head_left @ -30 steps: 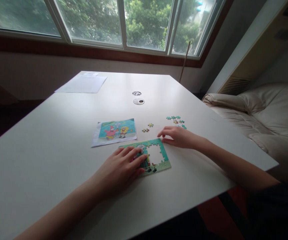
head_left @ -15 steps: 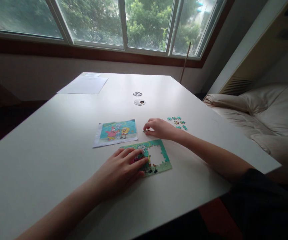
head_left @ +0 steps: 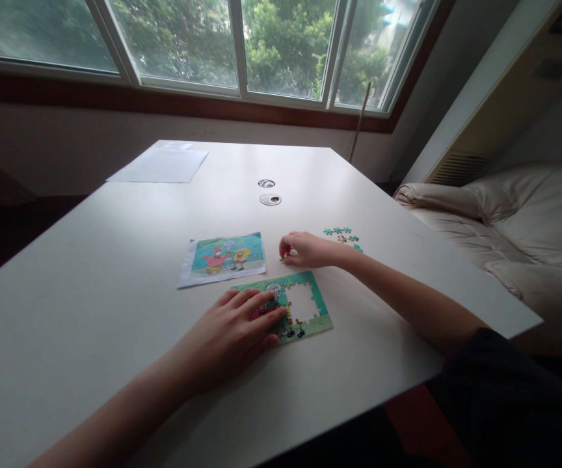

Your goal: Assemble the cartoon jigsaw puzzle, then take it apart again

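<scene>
My left hand (head_left: 242, 325) lies with fingers stretched out over the left part of a green cartoon jigsaw puzzle (head_left: 320, 318). A gap in the puzzle's right half shows the white beneath. Just beyond it, my right hand (head_left: 305, 249) is closed in a pinch on a small puzzle piece (head_left: 283, 259), mostly hidden by the fingers. Several loose puzzle pieces (head_left: 342, 238), mainly teal with one red and yellow, lie past the right wrist; the forearm partly hides that group. Left of the right hand is a printed reference picture (head_left: 227, 256) with the same cartoon figures.
The white table (head_left: 115, 260) carries two round cable-hole fittings, one with a cover (head_left: 270, 199). White paper sheets (head_left: 164, 166) rest at its far left corner. A cream sofa (head_left: 515, 221) stands to the right, and a thin stick (head_left: 360, 123) leans by the window.
The view has shifted slightly, so everything sits a little further left. My right fingers have turned the small piece a bit; my left hand stays on the puzzle.
</scene>
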`<move>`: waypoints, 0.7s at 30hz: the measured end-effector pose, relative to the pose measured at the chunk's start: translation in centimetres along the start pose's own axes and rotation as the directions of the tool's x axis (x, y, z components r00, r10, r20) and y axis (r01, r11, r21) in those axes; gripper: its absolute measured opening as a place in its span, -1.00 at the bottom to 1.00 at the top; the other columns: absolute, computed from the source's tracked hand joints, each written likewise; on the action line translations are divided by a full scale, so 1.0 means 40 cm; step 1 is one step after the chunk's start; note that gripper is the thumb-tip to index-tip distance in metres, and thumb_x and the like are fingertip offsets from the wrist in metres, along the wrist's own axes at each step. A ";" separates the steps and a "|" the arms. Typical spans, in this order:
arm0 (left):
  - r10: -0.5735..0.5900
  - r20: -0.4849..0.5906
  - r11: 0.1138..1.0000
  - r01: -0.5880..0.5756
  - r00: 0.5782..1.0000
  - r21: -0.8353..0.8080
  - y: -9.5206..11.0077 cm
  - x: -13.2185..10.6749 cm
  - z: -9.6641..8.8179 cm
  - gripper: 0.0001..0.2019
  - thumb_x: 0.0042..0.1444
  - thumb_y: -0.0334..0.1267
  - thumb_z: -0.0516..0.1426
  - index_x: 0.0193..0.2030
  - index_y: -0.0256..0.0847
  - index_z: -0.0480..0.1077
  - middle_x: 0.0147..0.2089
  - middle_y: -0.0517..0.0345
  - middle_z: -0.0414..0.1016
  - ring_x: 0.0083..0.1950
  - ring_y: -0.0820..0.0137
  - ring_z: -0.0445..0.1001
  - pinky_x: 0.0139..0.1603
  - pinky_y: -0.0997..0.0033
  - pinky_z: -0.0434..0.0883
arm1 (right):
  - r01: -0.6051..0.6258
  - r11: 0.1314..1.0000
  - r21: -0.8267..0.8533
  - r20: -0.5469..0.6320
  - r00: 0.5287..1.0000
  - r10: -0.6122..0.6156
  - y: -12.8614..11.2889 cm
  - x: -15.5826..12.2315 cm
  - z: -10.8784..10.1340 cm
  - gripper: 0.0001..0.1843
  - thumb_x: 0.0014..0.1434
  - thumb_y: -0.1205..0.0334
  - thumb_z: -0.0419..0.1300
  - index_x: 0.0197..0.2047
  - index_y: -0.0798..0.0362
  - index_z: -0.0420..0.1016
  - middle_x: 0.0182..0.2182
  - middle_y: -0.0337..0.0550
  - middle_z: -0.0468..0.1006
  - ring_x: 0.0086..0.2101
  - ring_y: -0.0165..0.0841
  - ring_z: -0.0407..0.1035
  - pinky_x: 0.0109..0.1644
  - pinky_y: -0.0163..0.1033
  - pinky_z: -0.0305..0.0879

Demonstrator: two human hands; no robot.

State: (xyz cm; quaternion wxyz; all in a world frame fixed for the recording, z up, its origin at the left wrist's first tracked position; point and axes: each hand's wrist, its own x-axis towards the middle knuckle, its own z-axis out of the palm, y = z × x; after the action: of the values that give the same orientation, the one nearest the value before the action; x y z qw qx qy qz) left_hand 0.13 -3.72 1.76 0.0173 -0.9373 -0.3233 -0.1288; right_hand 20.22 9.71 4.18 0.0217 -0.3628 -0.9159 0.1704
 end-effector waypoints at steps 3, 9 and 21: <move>-0.003 0.004 1.000 0.003 1.000 0.008 0.000 -0.001 0.002 -0.68 0.28 -0.18 -0.03 0.14 -0.01 0.30 0.13 0.01 0.36 0.06 0.13 0.35 0.00 0.09 0.30 | 0.026 0.997 0.067 -0.047 0.999 -0.023 0.008 -0.012 0.003 -0.80 0.09 0.35 0.20 -0.17 0.18 0.45 -0.27 -0.06 0.52 -0.32 -0.39 0.35 -0.26 -0.34 0.21; -0.006 0.000 1.000 0.006 1.000 0.024 0.003 -0.002 0.005 -0.68 0.28 -0.20 -0.03 0.15 -0.03 0.29 0.14 -0.01 0.35 0.06 0.13 0.35 0.00 0.07 0.30 | 0.047 0.981 0.188 -0.156 0.988 -0.018 -0.006 -0.099 -0.017 -0.86 0.10 0.35 0.19 -0.24 0.12 0.53 -0.43 -0.21 0.52 -0.44 -0.49 0.33 -0.33 -0.39 0.19; 0.000 0.000 0.999 0.000 1.000 0.037 0.004 -0.001 0.008 -0.68 0.26 -0.20 -0.01 0.15 -0.03 0.28 0.14 -0.01 0.34 0.08 0.14 0.33 0.03 0.09 0.28 | -0.066 0.832 0.551 -0.145 0.974 0.174 -0.079 -0.184 0.066 -0.84 0.04 0.21 0.24 -0.36 0.14 0.56 -0.49 -0.18 0.56 -0.49 -0.48 0.35 -0.42 -0.40 0.20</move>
State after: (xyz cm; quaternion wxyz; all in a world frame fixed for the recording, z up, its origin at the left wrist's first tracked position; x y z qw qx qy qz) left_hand 0.26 -3.82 1.47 0.0346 -0.9368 -0.3256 -0.1230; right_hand 23.11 1.83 3.34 0.1997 -0.4134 -0.7991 0.3883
